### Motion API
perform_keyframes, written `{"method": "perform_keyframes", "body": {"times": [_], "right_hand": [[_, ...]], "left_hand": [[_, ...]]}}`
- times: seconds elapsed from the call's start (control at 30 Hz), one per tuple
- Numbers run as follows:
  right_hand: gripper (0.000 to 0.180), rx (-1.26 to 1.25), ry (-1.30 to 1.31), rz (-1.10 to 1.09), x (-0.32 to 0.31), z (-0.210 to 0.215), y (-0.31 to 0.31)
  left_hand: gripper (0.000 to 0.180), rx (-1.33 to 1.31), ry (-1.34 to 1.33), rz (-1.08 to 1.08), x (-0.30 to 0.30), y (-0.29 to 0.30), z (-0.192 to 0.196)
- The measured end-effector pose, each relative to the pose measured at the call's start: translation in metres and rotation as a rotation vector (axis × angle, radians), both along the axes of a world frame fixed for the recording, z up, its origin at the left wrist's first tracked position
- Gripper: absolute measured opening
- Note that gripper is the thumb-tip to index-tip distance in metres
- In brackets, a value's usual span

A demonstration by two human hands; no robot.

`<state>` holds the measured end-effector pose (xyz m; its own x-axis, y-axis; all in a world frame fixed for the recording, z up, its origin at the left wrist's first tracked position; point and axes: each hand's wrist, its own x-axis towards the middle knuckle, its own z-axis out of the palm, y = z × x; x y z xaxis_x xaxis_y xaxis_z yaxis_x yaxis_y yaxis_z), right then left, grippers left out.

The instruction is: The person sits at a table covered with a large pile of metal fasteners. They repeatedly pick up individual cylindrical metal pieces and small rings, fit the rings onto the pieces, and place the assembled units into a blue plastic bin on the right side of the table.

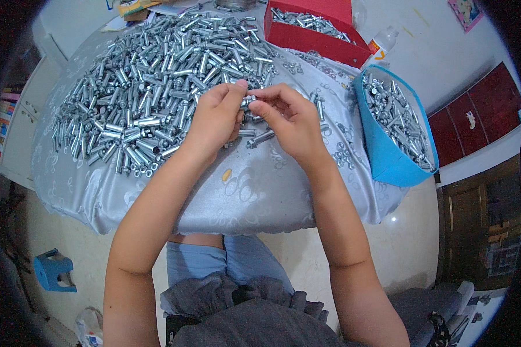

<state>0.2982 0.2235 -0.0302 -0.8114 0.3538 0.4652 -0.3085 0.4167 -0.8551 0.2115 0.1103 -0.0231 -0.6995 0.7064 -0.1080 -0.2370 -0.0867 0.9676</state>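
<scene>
Between my two hands, over the front right of a big heap of silvery sleeve anchor bolts (pixel 168 75), is one metal anchor bolt (pixel 248 100). Thumb and fingers of my left hand (pixel 217 115) are closed on it from the left. My right hand (pixel 292 118) pinches its near end, thumb against index finger. The fingers cover most of this bolt, so its nut and washer cannot be made out clearly. Just below the hands a few loose anchor bolts (pixel 260 139) lie on the shiny grey tablecloth (pixel 260 202).
A blue fabric bin (pixel 396 173) full of anchor bolts stands at the right table edge. Behind it are a red box (pixel 315 43) holding more bolts and a plastic bottle (pixel 385 39). Loose washers and nuts (pixel 344 156) lie right of my hands. A small yellow piece (pixel 227 174) lies in front.
</scene>
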Motion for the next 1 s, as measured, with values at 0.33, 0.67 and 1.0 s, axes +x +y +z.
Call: {"method": "perform_keyframes", "body": {"times": [0.33,0.67,1.0], "right_hand": [[0.015,-0.37,-0.119,0.099,0.004,0.012,-0.003],[0.019,-0.033,0.015,0.082,0.004,0.006,0.002],[0.016,-0.056,-0.073,0.019,0.003,0.002,-0.001]], "left_hand": [[0.03,0.025,0.254,0.051,-0.004,0.004,-0.007],[0.024,-0.024,-0.066,-0.048,-0.001,0.001,0.0],[0.029,-0.048,0.034,-0.047,-0.002,0.0,-0.001]]}}
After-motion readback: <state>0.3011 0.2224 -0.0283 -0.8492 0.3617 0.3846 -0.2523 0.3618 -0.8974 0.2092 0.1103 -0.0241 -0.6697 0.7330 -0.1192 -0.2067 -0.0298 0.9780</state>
